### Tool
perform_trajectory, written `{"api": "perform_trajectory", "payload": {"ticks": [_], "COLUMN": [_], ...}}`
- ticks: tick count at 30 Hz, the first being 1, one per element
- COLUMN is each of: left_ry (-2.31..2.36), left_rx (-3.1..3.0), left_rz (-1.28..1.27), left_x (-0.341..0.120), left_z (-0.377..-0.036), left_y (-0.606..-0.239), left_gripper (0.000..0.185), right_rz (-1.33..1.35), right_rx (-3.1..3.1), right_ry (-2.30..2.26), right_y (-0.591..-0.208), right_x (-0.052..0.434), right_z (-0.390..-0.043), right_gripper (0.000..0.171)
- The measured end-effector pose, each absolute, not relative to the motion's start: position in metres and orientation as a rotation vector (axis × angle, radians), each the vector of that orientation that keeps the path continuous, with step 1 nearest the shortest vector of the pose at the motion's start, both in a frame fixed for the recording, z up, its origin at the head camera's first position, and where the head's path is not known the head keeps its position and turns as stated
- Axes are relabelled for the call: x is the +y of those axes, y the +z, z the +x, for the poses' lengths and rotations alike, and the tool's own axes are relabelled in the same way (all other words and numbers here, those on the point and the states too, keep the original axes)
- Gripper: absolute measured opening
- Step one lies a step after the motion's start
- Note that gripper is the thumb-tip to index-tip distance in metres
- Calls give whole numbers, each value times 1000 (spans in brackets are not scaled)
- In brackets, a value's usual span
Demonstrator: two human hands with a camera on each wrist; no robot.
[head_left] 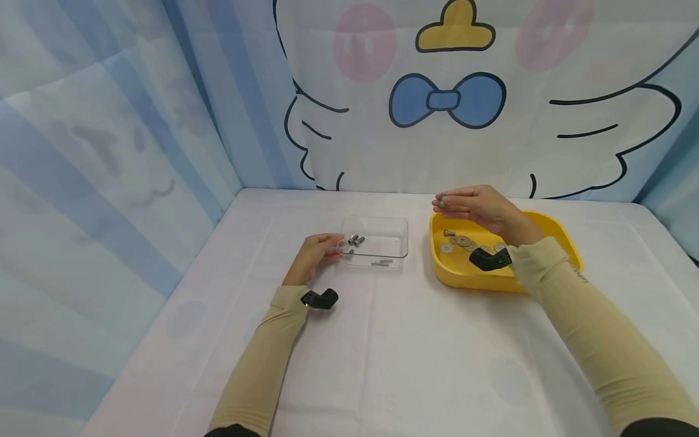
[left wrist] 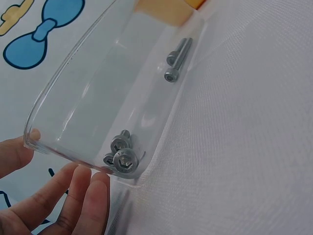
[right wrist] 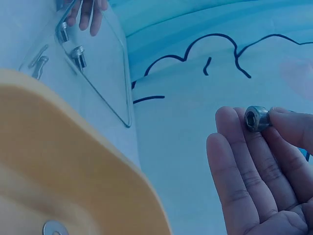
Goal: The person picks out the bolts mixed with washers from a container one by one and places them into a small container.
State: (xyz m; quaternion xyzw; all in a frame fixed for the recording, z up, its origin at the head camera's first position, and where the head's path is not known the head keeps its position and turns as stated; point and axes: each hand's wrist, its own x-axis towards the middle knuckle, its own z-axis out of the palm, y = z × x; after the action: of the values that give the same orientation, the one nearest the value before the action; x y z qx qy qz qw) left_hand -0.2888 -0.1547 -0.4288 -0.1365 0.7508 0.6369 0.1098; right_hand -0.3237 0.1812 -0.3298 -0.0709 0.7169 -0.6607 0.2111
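Note:
My left hand (head_left: 317,254) grips the near-left end of a clear plastic box (head_left: 405,233), with its thumb and fingertips (left wrist: 80,171) at the end wall. Inside the box, several socket head bolts (left wrist: 124,160) cluster at the left end, and two slimmer ones (left wrist: 177,61) lie farther along the near side. Above the far left part of a yellow tray (head_left: 464,280), my right hand (head_left: 480,209) pinches a socket head bolt (right wrist: 256,119) between thumb and fingers. Its knurled head and hex recess show in the right wrist view; its shank is hidden behind the thumb.
The yellow tray holds a bolt (head_left: 449,233), several brownish flat discs (head_left: 463,241) and pale washers (head_left: 446,248). A white cloth (head_left: 415,352) covers the table. Behind it hangs a printed curtain (head_left: 448,158), with another (head_left: 109,182) at the left.

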Motion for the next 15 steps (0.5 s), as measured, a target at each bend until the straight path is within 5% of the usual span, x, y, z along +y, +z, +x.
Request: {"api": "perform_trajectory", "payload": {"ticks": [8, 15], "left_ry": [1864, 1864], "left_rx": [2215, 2204], "left_rz": [-388, -400], "left_x": [-154, -154], "left_z": [-287, -286], "left_y": [-426, -425], "left_gripper": [41, 40], "right_rz": [-249, -253], "right_rx": [1956, 1971], "right_ry": [-1866, -1860], "right_y": [-327, -328], "right_x": [165, 151], "right_z": [-322, -322], "right_gripper": [16, 28]}}
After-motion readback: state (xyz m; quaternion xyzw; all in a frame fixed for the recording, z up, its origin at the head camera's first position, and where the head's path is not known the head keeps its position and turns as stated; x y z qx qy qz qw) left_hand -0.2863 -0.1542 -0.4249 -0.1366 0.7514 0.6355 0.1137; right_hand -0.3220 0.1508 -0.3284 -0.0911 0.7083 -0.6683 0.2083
